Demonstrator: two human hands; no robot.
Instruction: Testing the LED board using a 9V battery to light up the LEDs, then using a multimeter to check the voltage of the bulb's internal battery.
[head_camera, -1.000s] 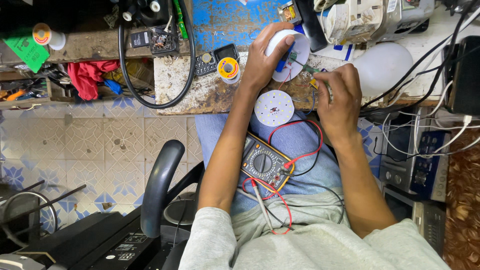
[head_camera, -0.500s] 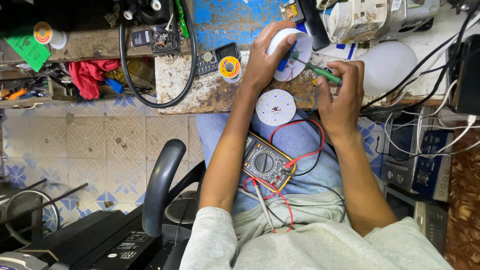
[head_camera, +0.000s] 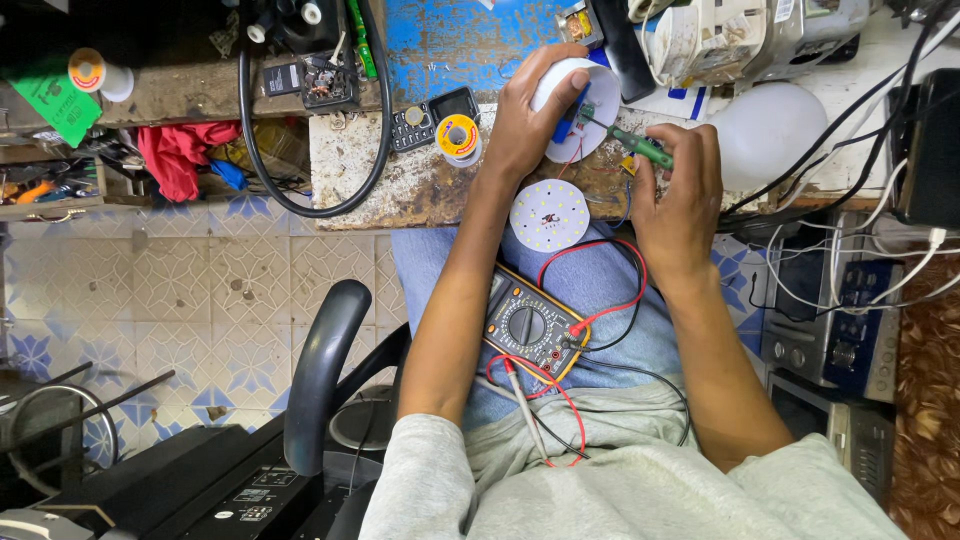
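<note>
My left hand (head_camera: 525, 120) grips a white bulb housing (head_camera: 572, 108) on the worn workbench (head_camera: 420, 180), open end facing me with a small circuit inside. My right hand (head_camera: 678, 195) holds a green-handled tool (head_camera: 640, 148) whose tip points into the housing. A round white LED disc (head_camera: 549, 214) hangs on thin wires at the bench edge, below the housing. A yellow-edged multimeter (head_camera: 532, 325) with red and black leads rests on my lap.
A solder spool (head_camera: 459, 137) and a small keypad phone (head_camera: 430, 115) lie left of the housing. A white bulb dome (head_camera: 765, 130) sits right of my right hand. A black cable loop (head_camera: 310, 190), red cloth (head_camera: 185, 150) and electronic boxes (head_camera: 830, 330) surround the bench.
My right hand has lifted from the bench edge and brought the green tool up, its tip now inside the housing. The left hand keeps its grip.
</note>
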